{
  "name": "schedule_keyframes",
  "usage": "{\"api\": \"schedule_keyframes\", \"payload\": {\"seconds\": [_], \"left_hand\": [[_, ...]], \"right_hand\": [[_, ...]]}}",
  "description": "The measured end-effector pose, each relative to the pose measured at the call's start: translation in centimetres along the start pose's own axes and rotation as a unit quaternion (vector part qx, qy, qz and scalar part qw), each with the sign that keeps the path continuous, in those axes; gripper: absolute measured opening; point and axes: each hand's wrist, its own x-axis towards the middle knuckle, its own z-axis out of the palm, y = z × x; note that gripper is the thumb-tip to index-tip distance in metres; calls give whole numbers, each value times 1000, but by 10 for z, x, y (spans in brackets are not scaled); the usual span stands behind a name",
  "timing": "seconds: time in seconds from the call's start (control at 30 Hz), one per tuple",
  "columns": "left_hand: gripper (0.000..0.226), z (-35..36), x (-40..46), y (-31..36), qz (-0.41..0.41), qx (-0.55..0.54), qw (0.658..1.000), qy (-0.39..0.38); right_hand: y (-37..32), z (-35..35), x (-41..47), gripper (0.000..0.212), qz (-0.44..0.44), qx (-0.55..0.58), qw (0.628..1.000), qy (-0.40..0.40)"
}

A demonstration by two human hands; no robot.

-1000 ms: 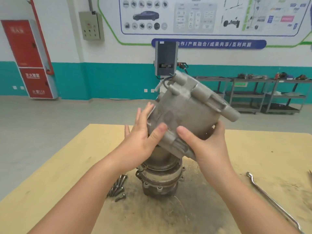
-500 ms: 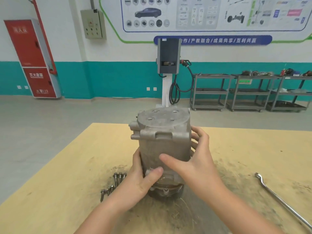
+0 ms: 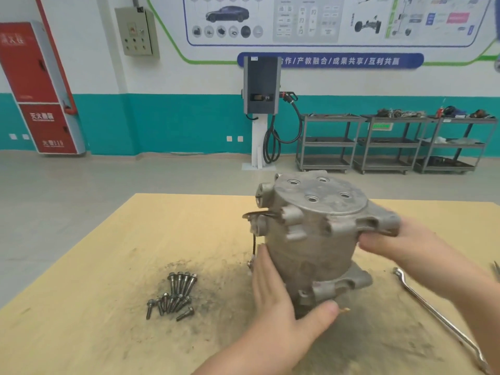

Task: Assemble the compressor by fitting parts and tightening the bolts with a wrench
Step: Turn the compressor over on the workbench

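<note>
Lowered and turned since a second ago, when it was held tilted in the air, the compressor housing (image 3: 313, 239) now stands upright on its base, near the middle of the wooden table (image 3: 108, 266). Its flat top, with four open bolt holes, faces up.

Both hands steady it. The person's left hand (image 3: 276, 301) lies against the near left side of the casing, fingers straight along the metal and the thumb reaching under a lower mounting lug. The right hand (image 3: 392, 244) grasps the upper right lug, fingers wrapped behind it; that hand is blurred, so the exact finger positions are hard to make out. Holding low on one side and high on the other probably lets the person twist the housing until its holes line up with the part beneath.

A loose cluster of bolts (image 3: 174, 293) lies on the table to the left of the compressor, well apart from it, on a patch of dark grime. A long metal wrench (image 3: 438, 318) lies on the right, running from beside the compressor toward the near right corner, partly under the right forearm. Neither is being touched, so bolting appears not yet begun.

A thin dark wire hangs down the housing's left side, just beyond the left fingertips, and could get caught during turning.

Far behind stand a grey charging unit (image 3: 261, 85), metal shelving carts (image 3: 392, 142), a red cabinet (image 3: 38, 87) and a wall poster.
</note>
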Motion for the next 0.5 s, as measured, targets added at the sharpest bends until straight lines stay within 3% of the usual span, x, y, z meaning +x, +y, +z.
{"api": "schedule_keyframes", "payload": {"seconds": [0.1, 0.2, 0.27, 0.37, 0.4, 0.5], "left_hand": [[116, 8, -12, -3, -19, 54, 996, -62], [120, 1, -16, -18, -61, 9, 998, -20], [116, 0, -9, -22, -61, -12, 998, 15], [95, 5, 2, -19, -11, -56, 998, 22], [88, 7, 5, -19, 0, -53, 998, 32], [80, 11, 10, -23, 5, -48, 995, 87]], "right_hand": [[10, -47, -12, 55, 12, 70, 975, 210], [2, -52, -16, 45, -30, 114, 933, 341], [-9, -28, -18, 67, -32, 104, 939, 327], [-15, 20, -20, 119, -16, 53, 967, 249], [-13, 31, -21, 126, -6, 76, 970, 230], [-9, 49, -20, 118, -28, 131, 966, 221]]}}
